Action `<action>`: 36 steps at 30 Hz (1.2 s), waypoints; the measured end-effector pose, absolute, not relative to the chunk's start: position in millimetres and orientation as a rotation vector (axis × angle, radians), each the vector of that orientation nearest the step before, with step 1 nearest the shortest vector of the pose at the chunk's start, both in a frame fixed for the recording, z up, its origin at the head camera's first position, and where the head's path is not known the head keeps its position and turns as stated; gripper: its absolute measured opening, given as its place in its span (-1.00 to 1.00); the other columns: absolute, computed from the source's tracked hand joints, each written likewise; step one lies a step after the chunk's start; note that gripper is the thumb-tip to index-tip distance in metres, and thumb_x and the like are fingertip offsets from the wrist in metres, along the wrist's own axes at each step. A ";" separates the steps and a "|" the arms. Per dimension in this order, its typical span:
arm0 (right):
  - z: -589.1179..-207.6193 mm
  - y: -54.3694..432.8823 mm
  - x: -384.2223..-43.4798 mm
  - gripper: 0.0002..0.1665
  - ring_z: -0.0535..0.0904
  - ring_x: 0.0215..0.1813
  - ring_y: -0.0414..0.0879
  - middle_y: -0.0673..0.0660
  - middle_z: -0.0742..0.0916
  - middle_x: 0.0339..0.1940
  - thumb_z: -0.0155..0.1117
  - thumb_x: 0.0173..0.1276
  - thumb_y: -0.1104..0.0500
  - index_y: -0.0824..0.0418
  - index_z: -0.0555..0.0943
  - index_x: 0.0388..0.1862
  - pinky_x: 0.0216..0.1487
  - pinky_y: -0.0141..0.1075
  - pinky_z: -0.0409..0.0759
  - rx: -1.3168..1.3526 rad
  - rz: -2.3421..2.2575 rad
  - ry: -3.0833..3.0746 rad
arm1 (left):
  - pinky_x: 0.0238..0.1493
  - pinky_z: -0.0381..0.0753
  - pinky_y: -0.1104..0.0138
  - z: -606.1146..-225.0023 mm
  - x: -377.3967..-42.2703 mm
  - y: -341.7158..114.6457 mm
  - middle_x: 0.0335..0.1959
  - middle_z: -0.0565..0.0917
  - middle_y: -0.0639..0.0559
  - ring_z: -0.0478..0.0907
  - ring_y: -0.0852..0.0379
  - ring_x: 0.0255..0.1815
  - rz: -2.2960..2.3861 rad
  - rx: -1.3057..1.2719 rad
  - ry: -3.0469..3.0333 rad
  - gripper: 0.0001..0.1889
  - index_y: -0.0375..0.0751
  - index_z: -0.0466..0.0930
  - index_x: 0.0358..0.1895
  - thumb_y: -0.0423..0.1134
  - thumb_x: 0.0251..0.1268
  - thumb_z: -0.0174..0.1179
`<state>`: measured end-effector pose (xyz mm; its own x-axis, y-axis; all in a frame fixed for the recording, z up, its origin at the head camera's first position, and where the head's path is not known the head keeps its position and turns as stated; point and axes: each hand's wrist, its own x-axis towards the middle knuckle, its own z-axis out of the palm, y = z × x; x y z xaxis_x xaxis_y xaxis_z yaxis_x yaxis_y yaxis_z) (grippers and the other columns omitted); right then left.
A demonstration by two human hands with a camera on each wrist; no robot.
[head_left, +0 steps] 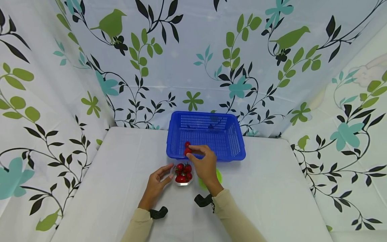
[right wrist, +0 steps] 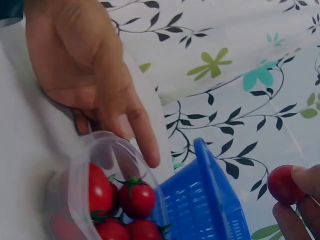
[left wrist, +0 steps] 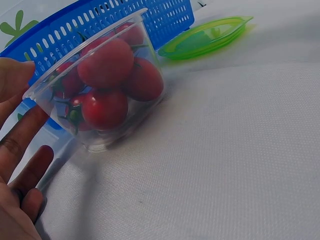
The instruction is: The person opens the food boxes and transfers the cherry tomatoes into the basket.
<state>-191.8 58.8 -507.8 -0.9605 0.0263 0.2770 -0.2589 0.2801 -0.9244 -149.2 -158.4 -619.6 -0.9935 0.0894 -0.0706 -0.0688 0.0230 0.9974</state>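
My right hand [head_left: 205, 164] pinches a small red tomato [right wrist: 286, 185] between thumb and fingers, over the near left edge of a blue plastic basket [head_left: 239, 148]. Just beyond it, another tomato [head_left: 187, 144] shows against the basket. A clear plastic tub [left wrist: 100, 147] of several red tomatoes [left wrist: 106, 109] with green stems stands on the table in front of the basket. Beside the tub, my left hand [head_left: 158, 181] rests its fingertips at the rim, fingers loosely extended. In the right wrist view, the left thumb and index finger [right wrist: 142, 130] reach to the tub's rim.
Bright green translucent dishes [left wrist: 207, 40] lie to the right of the tub, partly hidden under my right hand in the head view. White cloth [head_left: 272, 188] covers the table. A leaf-and-bird patterned curtain [head_left: 187, 67] hangs behind the basket and along both sides.
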 end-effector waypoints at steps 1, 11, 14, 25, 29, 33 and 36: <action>-506.3 59.8 -194.8 -0.67 0.77 0.06 -0.04 0.01 0.80 0.00 0.59 0.33 0.18 0.11 0.83 0.07 0.20 0.14 0.69 0.215 1.752 -2.307 | 0.64 0.18 -0.14 -619.9 -149.3 -158.5 0.49 0.59 0.01 0.44 -0.05 0.58 2.117 0.026 2.167 -0.49 0.01 0.57 0.45 -0.22 0.49 0.35; -494.2 72.9 -220.7 -0.68 0.77 0.12 0.03 0.05 0.81 0.05 0.57 0.35 0.20 0.11 0.82 0.08 0.07 -0.19 0.78 0.192 1.836 -2.306 | 0.61 0.19 -0.12 -617.9 -149.8 -157.8 0.49 0.59 -0.01 0.43 -0.05 0.59 2.132 0.030 2.161 -0.49 -0.03 0.57 0.45 -0.23 0.49 0.35; -494.2 75.8 -228.9 -0.70 0.78 0.15 0.02 0.04 0.82 0.09 0.55 0.37 0.20 0.05 0.83 0.07 0.09 -0.27 0.77 0.179 1.841 -2.318 | 0.60 0.18 -0.12 -618.0 -149.7 -157.9 0.49 0.59 0.00 0.43 -0.04 0.59 2.131 0.022 2.160 -0.49 -0.01 0.57 0.45 -0.23 0.49 0.35; -493.1 84.7 -256.6 -0.70 0.81 0.07 0.01 0.06 0.83 0.10 0.57 0.34 0.24 0.10 0.84 0.05 0.12 -0.17 0.78 0.093 1.867 -2.384 | 0.60 0.16 -0.15 -619.8 -148.6 -158.2 0.49 0.59 0.04 0.42 -0.03 0.59 2.129 0.007 2.153 -0.50 0.02 0.58 0.45 -0.22 0.49 0.35; -490.9 85.7 -264.2 -0.71 0.80 0.06 -0.03 0.02 0.82 0.11 0.56 0.35 0.22 0.04 0.84 0.05 0.11 -0.15 0.78 0.042 1.862 -2.445 | 0.59 0.16 -0.15 -619.5 -148.2 -158.2 0.49 0.59 0.01 0.41 -0.05 0.60 2.132 0.008 2.151 -0.50 0.00 0.57 0.45 -0.23 0.48 0.35; -489.5 85.3 -272.3 -0.69 0.80 0.07 -0.03 0.05 0.82 0.12 0.55 0.37 0.21 0.05 0.83 0.08 0.15 -0.14 0.77 0.017 1.885 -2.491 | 0.60 0.14 -0.16 -617.6 -147.6 -158.5 0.49 0.59 0.01 0.41 -0.07 0.60 2.141 0.012 2.144 -0.50 0.00 0.57 0.45 -0.25 0.49 0.34; -489.8 84.9 -278.6 -0.69 0.81 0.08 -0.02 0.06 0.83 0.11 0.54 0.38 0.22 0.07 0.83 0.09 0.19 -0.12 0.76 0.008 1.897 -2.518 | 0.61 0.13 -0.18 -616.6 -147.7 -158.4 0.50 0.58 0.01 0.40 -0.07 0.60 2.144 0.019 2.146 -0.50 0.00 0.57 0.45 -0.25 0.49 0.34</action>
<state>-278.6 84.9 -489.8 -0.9999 -0.0105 -0.0054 0.0023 0.2759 -0.9612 -147.7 -158.4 -616.6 -0.9941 0.0854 -0.0674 -0.0673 0.0038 0.9977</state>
